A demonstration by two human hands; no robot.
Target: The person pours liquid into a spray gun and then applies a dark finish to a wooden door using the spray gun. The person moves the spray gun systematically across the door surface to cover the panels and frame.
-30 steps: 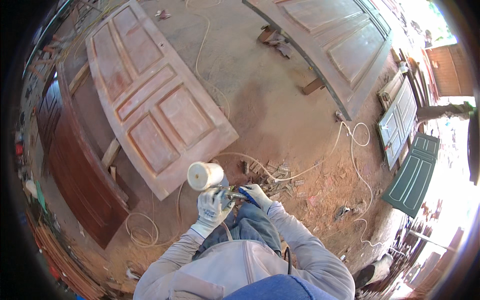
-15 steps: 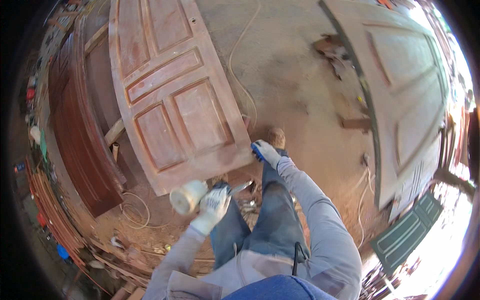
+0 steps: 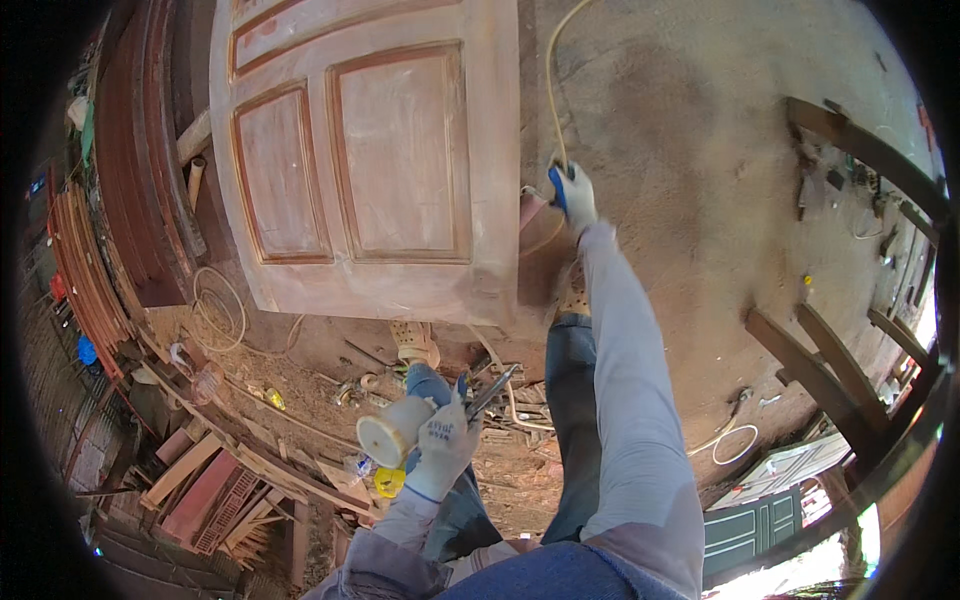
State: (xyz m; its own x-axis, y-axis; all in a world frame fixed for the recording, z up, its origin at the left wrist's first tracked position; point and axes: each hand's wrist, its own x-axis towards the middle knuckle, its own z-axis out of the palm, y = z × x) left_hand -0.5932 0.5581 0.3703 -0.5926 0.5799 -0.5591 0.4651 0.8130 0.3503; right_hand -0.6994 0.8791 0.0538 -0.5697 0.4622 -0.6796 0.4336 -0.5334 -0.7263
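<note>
My left hand [image 3: 443, 450], in a white glove, is closed around a white cylindrical container [image 3: 383, 440] and a long metal tool [image 3: 490, 392] that sticks out past the fingers. The tool's exact kind is unclear. My right arm reaches forward, and my right hand [image 3: 574, 196], in a white glove with a blue palm, grips a pale yellow hose [image 3: 557, 100]. The hose runs up from the hand and curves down below it beside the door. To the left of that hand lies a panelled wooden door [image 3: 400, 150] with a pale, sanded-looking surface.
Dark reddish-brown boards [image 3: 135, 190] stand on the left. Scrap wood [image 3: 215, 490] is piled at lower left, with a coiled hose [image 3: 220, 310] above it. Wooden supports [image 3: 830, 370] and a dark green panelled door [image 3: 755, 525] are at right.
My right hand has left the door's near corner and moved forward onto the hose. My left hand still holds the container and tool. The view has shifted, and the large door at right is gone from it.
</note>
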